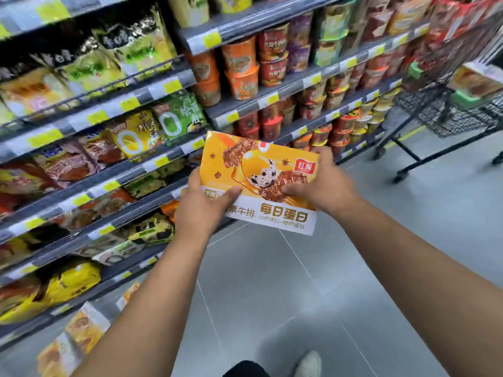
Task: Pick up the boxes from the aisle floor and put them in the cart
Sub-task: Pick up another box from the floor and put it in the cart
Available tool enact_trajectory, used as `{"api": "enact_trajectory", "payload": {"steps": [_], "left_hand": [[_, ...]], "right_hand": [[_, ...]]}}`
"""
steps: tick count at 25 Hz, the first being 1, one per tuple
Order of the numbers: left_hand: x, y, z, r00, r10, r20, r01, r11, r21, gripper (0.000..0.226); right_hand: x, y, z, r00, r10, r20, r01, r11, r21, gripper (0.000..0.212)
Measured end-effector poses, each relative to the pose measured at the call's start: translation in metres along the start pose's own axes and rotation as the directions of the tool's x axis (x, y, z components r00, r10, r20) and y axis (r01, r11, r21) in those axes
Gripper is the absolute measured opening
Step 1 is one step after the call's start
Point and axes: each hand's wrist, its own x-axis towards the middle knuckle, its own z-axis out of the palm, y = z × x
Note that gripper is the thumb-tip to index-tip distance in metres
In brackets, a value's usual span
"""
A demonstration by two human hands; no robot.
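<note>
An orange and white snack box (255, 170) is held up in front of me, above the grey aisle floor. My left hand (202, 204) grips its lower left corner, thumb across the front. My right hand (322, 183) grips its right side, thumb on the printed face. Several more boxes of the same kind (81, 330) lie on the floor at the lower left, against the shelf base. The black wire cart (449, 110) stands at the upper right, with similar boxes (476, 80) inside it.
Shelves (114, 183) packed with noodle bags and instant cup bowls run along the left side and the back. Grey tiled floor (299, 281) stretches between me and the cart. My shoe (309, 363) shows at the bottom edge.
</note>
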Motion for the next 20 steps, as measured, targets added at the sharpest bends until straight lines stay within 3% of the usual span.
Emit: {"api": "enact_trajectory", "payload": {"steps": [9,20], "left_hand": [[0.112,0.138,0.162,0.939,0.219,0.266,-0.229,0.973,0.007,0.083],[0.246,0.327,0.377,0.730,0.407,0.550,-0.450,0.891,-0.062,0.101]], "right_hand": [[0.102,0.090,-0.120,0.940,0.279,-0.197,-0.268,0.960,0.082,0.093],[0.249,0.198,-0.258,0.737,0.524,-0.426,-0.460,0.852,0.251,0.092]]}}
